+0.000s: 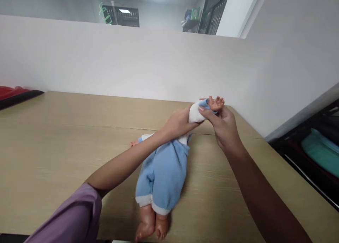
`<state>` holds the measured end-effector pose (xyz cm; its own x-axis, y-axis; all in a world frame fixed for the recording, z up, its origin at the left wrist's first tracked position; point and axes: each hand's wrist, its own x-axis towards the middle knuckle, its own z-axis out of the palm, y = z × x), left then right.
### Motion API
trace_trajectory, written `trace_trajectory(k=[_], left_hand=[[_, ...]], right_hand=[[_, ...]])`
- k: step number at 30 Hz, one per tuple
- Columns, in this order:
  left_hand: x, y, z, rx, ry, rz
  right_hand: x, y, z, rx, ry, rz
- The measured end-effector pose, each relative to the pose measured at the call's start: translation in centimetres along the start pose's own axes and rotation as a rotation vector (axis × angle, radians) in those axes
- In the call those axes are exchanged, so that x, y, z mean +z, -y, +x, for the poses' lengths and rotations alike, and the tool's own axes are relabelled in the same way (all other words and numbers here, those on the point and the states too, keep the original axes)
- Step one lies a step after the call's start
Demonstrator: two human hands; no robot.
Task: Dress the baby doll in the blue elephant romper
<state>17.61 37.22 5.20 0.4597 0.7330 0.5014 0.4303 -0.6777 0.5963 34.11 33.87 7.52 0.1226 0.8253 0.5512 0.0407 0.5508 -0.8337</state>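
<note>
A baby doll (169, 172) in blue trousers and a white top lies on the wooden table, its bare feet toward me. Its raised arm wears a white sleeve (195, 113) with a blue cuff (203, 103), and the doll's hand (215, 103) pokes out of it. Wrapped round that sleeve from the left is my left hand (180, 121), closed. My right hand (225, 125) pinches the cuff between thumb and fingers. My left forearm crosses over the doll's chest and hides its upper body and head. At the left, the doll's other hand (134, 143) shows.
The wooden table (66, 137) meets a white wall (119, 59) with a window above it. A red item (10, 92) with a black edge sits at the far left. Right of the table, a teal cloth (321, 151) lies on a dark rack.
</note>
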Motion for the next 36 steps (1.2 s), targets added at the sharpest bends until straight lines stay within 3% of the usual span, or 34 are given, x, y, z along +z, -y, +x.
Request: trace_trajectory(k=[4, 8, 13, 17, 22, 32, 36], left_hand=[[-0.1, 0.0, 0.9, -0.025, -0.123, -0.267], [-0.8, 0.0, 0.1, -0.134, -0.165, -0.602], [-1.1, 1.7, -0.1, -0.299, -0.216, -0.867], [-1.3, 4.6, 0.0, -0.376, -0.252, -1.020], [-1.6, 6.6, 0.0, -0.412, -0.277, -1.151], [-2.0, 7.9, -0.2, -0.511, -0.274, -1.398], [-2.3, 8.5, -0.4, -0.543, -0.287, -1.405]], right_hand=[[0.3, 1.1, -1.7, -0.058, -0.006, -0.015], [0.6, -0.7, -6.6, -0.125, -0.107, -0.116], [1.9, -4.3, -12.6, -0.089, 0.107, -0.263], [3.5, -6.1, -15.0, 0.007, 0.134, -0.211], [5.3, -6.7, -15.2, 0.059, 0.112, -0.207], [6.8, -7.3, -11.5, 0.007, 0.154, -0.188], [7.2, -7.7, -11.1, 0.120, 0.172, -0.061]])
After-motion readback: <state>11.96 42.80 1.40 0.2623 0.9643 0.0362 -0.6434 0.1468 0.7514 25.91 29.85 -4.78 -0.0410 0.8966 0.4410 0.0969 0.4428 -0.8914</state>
